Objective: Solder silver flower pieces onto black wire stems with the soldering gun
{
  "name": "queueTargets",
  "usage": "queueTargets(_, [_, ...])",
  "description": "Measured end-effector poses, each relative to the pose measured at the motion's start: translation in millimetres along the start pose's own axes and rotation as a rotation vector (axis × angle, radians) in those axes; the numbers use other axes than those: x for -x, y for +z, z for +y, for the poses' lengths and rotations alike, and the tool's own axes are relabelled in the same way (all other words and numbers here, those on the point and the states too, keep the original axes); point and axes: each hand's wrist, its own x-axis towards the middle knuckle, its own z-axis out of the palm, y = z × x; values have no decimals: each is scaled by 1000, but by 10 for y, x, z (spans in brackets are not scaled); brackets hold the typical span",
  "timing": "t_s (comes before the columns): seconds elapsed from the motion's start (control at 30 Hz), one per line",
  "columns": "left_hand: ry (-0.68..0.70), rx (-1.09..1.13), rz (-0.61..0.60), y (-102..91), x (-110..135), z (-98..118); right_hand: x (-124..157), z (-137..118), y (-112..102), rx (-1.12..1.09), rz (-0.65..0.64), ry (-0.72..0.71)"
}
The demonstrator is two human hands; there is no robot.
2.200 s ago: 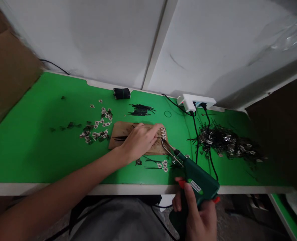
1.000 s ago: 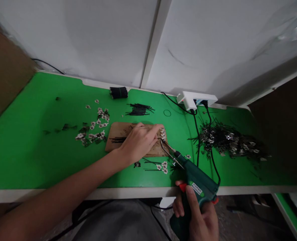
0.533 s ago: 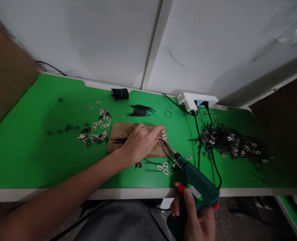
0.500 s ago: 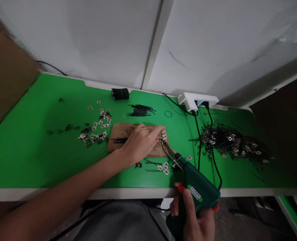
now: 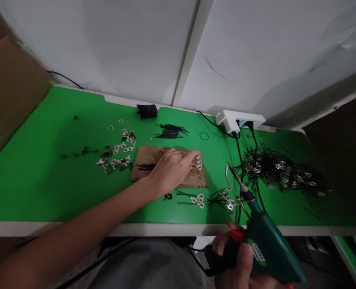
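Observation:
My left hand (image 5: 173, 170) lies over a brown wooden board (image 5: 140, 154), fingers pressed together and bent down onto black wires (image 5: 146, 166) that run beneath it. Small metal terminals (image 5: 199, 162) stand in a row at its fingertips, by the board's right end. In my right hand (image 5: 241, 263) is a green soldering gun (image 5: 276, 241), gripped by its handle with a finger by the red trigger. Its tip and the thin curved feed tube point up and left, apart from the board. Wires with metal ends (image 5: 223, 200) lie between the gun and the board.
Loose metal pieces (image 5: 117, 162) are scattered left of the board. Behind it sit loose black wires (image 5: 171, 131) and a banded wire bundle (image 5: 147, 111). A white power strip (image 5: 252, 118) has cords trailing past a large pile of wired pieces (image 5: 274, 166) at right.
The soldering gun has drawn away from the terminals, moving right and toward me with my right hand. My left hand stays put on the board; the view has shifted slightly.

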Motion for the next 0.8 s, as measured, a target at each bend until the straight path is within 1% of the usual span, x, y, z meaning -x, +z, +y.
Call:
queueTargets(0.07, [4, 1, 4, 4, 5, -6, -85, -49, 76, -20, 17, -30])
queueTargets(0.13, [9, 2, 6, 6, 9, -8, -152, -71, 148, -53, 37, -24])
queueTargets(0.23, [18, 3, 14, 4, 11, -4, -205, -49, 207, -86, -4, -3])
queueTargets(0.33, [25, 6, 22, 1, 11, -2, -220, -2, 200, -83, -47, 7])
queueTargets(0.63, [15, 29, 25, -2, 10, 3, -228, 61, 162, -89, -34, -15])
queueTargets(0.8, [3, 100, 51, -110, 60, 95, -220, 52, 183, -93, -16, -20])
